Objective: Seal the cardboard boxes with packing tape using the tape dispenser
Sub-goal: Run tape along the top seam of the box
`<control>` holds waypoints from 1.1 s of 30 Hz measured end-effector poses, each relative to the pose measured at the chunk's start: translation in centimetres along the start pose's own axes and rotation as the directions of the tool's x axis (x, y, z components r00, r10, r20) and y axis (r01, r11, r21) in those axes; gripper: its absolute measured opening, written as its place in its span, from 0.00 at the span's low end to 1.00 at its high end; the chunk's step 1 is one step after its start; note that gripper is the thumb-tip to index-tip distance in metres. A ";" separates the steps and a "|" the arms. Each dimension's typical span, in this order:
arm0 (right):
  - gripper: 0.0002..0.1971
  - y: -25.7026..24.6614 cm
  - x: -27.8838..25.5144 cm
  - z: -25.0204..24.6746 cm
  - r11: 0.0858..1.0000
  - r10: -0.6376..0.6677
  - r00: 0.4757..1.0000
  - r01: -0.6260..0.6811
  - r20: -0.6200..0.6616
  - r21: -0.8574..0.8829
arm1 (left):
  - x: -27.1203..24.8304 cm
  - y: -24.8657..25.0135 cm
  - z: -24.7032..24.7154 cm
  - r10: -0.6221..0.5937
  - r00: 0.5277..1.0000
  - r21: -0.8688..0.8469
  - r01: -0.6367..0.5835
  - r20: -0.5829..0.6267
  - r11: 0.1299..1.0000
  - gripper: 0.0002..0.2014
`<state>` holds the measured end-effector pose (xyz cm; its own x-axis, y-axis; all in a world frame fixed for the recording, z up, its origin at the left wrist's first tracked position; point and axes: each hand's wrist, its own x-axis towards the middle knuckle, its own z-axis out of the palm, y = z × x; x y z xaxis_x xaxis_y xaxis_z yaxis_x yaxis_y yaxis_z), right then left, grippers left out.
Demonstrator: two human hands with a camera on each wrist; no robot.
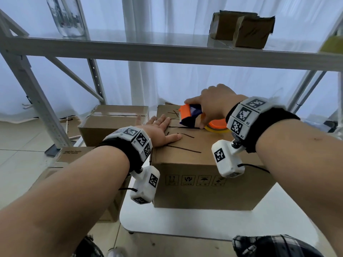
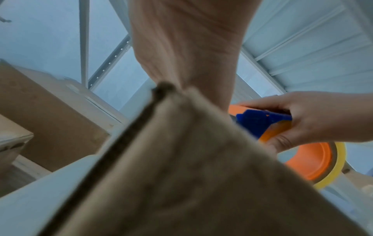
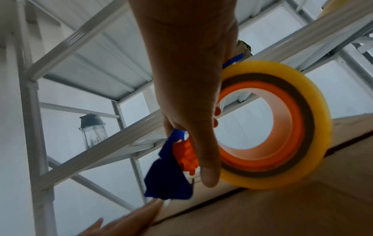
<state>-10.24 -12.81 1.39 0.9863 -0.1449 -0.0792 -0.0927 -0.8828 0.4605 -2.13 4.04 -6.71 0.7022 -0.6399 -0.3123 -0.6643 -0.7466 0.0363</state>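
A brown cardboard box (image 1: pixel 204 175) with black marker lines on its lid stands on a white table (image 1: pixel 167 225). My left hand (image 1: pixel 157 130) lies flat, fingers straight, on the lid's left side. My right hand (image 1: pixel 213 106) grips an orange and blue tape dispenser (image 1: pixel 191 114) with a yellowish tape roll (image 1: pixel 216 127), held on the lid over the centre seam. In the right wrist view the tape roll (image 3: pixel 282 127) touches the box top (image 3: pixel 282 207) and the blue blade end (image 3: pixel 167 180) points down at the seam. The left wrist view shows the box corner (image 2: pixel 181 175) close up and the dispenser (image 2: pixel 262 121) beyond.
A second closed box (image 1: pixel 113 123) sits to the left behind, another box (image 1: pixel 74 160) lower left. A metal shelf (image 1: pixel 167 52) runs overhead with two small cartons (image 1: pixel 243 28) and a clear bottle (image 1: pixel 65 15). Shelf uprights (image 1: pixel 33 89) stand at left.
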 end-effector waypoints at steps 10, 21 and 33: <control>0.41 3.0 -0.8 0.9 0.950 0.080 0.996 -0.090 0.044 0.298 | 0.4 0.5 0.0 0.006 0.999 -0.053 -0.008 -0.046 0.999 0.42; 0.26 5.7 -4.3 3.8 0.723 0.308 0.944 -0.148 -0.122 0.675 | -0.3 0.7 0.6 -0.068 0.993 -0.419 0.020 -0.100 0.908 0.40; 0.17 2.9 -4.5 10.9 0.027 0.741 0.650 -0.283 0.171 0.959 | -0.5 1.4 0.5 -0.122 0.975 -0.464 0.023 -0.186 0.886 0.36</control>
<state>-16.40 -19.63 -6.59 0.5490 -0.8242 0.1388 -0.4125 -0.4116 -0.8127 -3.53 3.35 -6.95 0.8134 -0.5664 -0.1324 -0.4534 -0.7600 0.4656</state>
